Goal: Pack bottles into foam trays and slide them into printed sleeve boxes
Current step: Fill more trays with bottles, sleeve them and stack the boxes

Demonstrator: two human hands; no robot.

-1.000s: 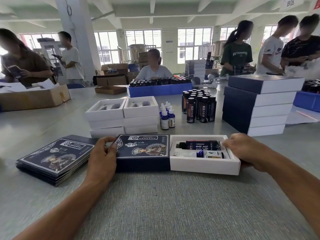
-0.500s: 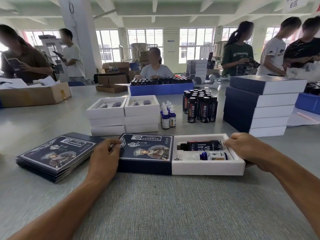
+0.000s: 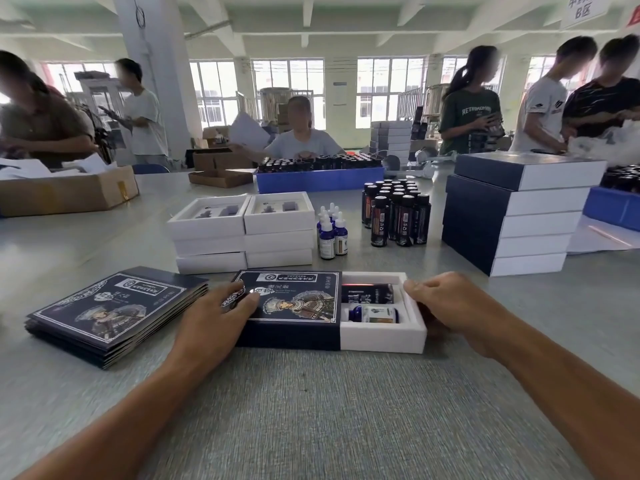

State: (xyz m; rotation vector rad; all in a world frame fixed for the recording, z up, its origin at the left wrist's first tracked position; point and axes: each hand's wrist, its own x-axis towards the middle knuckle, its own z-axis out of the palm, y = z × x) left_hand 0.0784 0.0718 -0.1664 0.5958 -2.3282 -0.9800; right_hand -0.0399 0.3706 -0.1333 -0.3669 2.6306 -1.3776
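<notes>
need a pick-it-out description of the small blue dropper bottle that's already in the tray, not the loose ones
Start at the printed sleeve box on the grey table nearest the camera, between the left hand and right hand. A white foam tray sticks out of its right end, holding two bottles lying flat. The small blue dropper bottle is the nearer one, light-labelled; the dark bottle lies behind it.

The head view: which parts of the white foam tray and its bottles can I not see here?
- White foam tray: left part hidden inside the dark printed sleeve box.
- Dark bottle and blue dropper bottle: left ends covered by that sleeve; label text too small.
- Tray's right wall: partly behind the right hand.
- Sleeve's left end: covered by the left hand.
</notes>
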